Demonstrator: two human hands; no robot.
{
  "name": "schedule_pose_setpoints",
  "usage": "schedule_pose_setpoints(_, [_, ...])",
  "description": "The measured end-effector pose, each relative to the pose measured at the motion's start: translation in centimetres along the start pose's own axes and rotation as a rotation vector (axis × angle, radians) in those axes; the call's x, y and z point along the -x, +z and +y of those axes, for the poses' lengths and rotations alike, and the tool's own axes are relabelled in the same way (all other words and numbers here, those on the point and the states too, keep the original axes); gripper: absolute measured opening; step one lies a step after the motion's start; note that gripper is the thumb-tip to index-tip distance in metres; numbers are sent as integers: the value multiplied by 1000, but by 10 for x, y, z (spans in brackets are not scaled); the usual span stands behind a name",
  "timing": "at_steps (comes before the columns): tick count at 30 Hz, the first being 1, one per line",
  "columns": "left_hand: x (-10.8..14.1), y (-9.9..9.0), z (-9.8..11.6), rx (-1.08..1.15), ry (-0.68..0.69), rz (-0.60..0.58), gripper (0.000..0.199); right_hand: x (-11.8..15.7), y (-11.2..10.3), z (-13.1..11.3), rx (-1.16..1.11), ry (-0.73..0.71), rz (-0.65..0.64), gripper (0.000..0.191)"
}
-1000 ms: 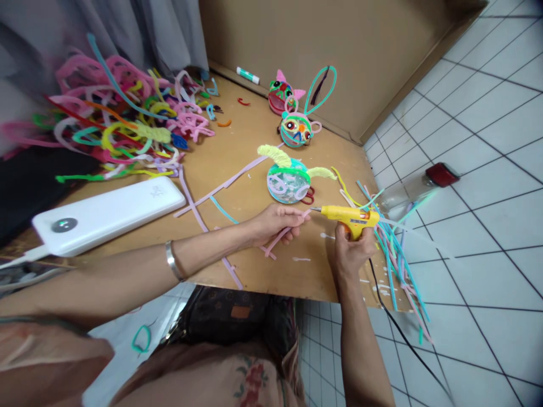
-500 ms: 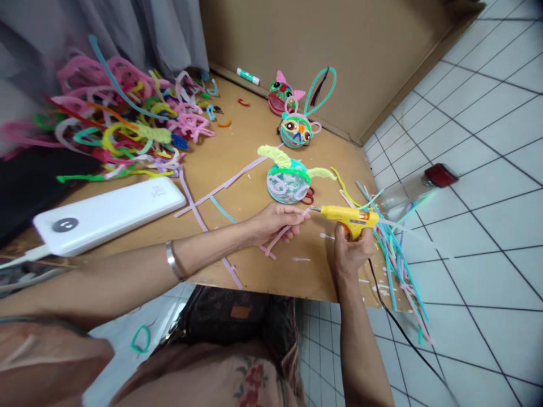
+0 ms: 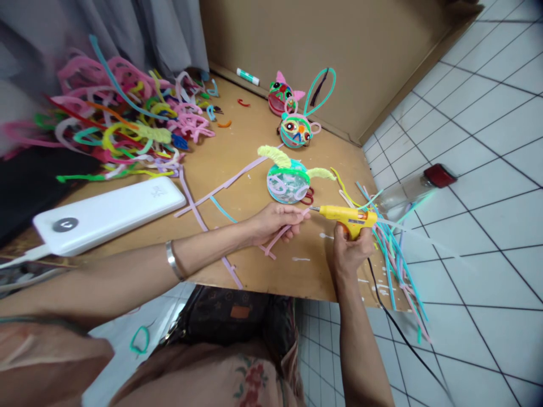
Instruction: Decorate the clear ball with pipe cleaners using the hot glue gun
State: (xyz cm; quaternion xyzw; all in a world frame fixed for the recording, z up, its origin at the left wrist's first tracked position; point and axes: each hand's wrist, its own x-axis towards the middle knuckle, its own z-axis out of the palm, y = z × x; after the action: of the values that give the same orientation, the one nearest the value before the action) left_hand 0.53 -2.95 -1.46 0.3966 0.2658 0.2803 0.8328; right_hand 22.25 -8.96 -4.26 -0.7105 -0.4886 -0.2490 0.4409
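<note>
My left hand [image 3: 282, 220] pinches a lilac pipe cleaner [image 3: 278, 239], its tip poking out past the fingers to the right. Wrapped round the handle of a yellow hot glue gun [image 3: 347, 216], my right hand [image 3: 352, 246] holds it level. The gun's metal nozzle is at the tip of the pipe cleaner; whether they touch I cannot tell. A clear glue stick [image 3: 392, 225] sticks out of the gun's back. Just beyond my left hand sits a clear ball [image 3: 289, 191] trimmed with blue, green and lilac, with two fuzzy yellow horns.
Two decorated balls, one with a teal loop [image 3: 296, 130] and one pink-eared [image 3: 280, 97], stand farther back. A pipe cleaner heap [image 3: 127, 113] and white power bank [image 3: 110, 215] lie left. Loose pipe cleaners [image 3: 396, 265], a clear bottle [image 3: 407, 189] and the gun's cord [image 3: 384, 302] are right.
My right hand and the glue gun have shifted very slightly to the left. The left hand and the lilac pipe cleaner look unmoved.
</note>
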Motion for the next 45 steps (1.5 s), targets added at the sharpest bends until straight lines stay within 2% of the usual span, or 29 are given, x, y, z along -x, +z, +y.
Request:
schedule_pose_setpoints(8, [2, 2, 3, -9, -18, 24, 23, -2, -1, -6, -7, 84, 28, 25])
schedule_pose_setpoints(14, [2, 2, 3, -12, -17, 31, 21, 0, -3, -6, 2, 57, -48, 19])
schedule_pose_setpoints(22, [2, 2, 3, -18, -17, 40, 24, -2, -2, -8, -23, 92, 42, 22])
schedule_pose_setpoints(28, [1, 1, 3, -15, -20, 30, 26, 1, 0, -3, 19, 25, -10, 21])
schedule_pose_setpoints(35, [0, -1, 3, 2, -11, 31, 30, -2, -2, -7, -2, 94, 33, 23])
schedule_pose_setpoints(40, [1, 1, 5, 0, -5, 30, 27, 1, -1, -7, 13, 36, -1, 21])
schedule_pose_setpoints(45, [3, 3, 7, 1, -16, 21, 28, -1, -2, -7, 5, 72, 59, 20])
